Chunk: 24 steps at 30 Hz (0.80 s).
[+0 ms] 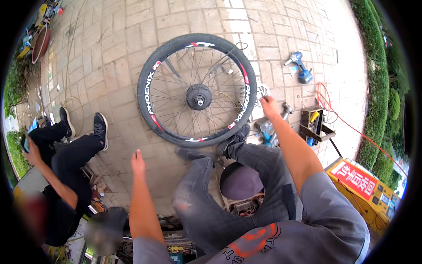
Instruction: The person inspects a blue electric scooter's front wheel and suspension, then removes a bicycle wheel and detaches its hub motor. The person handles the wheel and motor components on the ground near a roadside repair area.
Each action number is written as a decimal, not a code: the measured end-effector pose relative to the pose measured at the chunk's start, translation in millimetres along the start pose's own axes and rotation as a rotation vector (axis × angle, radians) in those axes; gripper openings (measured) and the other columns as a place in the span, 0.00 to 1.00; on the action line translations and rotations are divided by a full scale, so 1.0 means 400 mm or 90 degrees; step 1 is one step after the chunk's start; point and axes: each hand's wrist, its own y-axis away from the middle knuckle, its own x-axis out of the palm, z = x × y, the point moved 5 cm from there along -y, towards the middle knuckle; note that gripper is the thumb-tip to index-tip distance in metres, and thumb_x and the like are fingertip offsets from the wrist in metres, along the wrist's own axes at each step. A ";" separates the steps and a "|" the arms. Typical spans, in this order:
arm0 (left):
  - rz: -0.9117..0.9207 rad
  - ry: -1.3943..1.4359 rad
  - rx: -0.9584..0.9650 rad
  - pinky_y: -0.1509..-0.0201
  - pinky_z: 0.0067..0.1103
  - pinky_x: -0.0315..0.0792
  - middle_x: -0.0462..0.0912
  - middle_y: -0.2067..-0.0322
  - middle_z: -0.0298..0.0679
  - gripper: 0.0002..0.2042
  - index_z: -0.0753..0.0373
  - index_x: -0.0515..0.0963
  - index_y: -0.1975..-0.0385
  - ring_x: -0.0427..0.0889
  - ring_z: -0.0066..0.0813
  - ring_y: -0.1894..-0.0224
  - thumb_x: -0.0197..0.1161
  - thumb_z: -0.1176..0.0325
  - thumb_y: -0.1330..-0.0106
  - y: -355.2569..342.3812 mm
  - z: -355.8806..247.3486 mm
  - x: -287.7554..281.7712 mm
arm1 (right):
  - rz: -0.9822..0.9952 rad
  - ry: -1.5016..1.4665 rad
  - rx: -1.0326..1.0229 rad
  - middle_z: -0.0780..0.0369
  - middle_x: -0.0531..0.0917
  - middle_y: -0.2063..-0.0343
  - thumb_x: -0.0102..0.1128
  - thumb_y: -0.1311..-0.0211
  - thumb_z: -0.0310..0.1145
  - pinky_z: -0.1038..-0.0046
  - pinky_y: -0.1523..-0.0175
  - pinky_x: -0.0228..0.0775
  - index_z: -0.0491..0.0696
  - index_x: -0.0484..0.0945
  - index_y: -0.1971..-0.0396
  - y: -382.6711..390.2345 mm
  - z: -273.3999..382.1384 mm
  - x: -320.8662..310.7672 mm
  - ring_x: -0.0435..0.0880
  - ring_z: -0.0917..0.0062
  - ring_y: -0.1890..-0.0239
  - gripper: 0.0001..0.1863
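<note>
A bicycle wheel [143, 83] with a black tyre, printed dark rim and a large black hub [199, 97] lies in front of my feet. To the right of the tyre, my right hand [270, 107] has its fingers curled beside a bundle of white cord [262, 93]; what sits in its grip, if anything, is too small to make out. My left hand [138, 163] hangs over the paving, left of the wheel and apart from it. Its fingers point forward and nothing shows in it.
Right of the wheel are a blue cordless impact wrench [301, 68], a toolbox [313, 125], a hammer [286, 110] and an orange hose [351, 125]. A yellow machine [365, 191] stands at the lower right. Another person [66, 171] sits at left, holding a phone [25, 143].
</note>
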 end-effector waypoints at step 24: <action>-0.180 0.392 -0.041 0.55 0.27 0.71 0.79 0.61 0.43 0.36 0.73 0.74 0.53 0.77 0.32 0.61 0.50 0.37 0.38 -0.312 -0.022 0.206 | -0.134 -0.014 -0.177 0.45 0.80 0.69 0.50 0.47 0.66 0.64 0.53 0.66 0.33 0.78 0.66 -0.442 0.176 0.209 0.79 0.63 0.63 0.41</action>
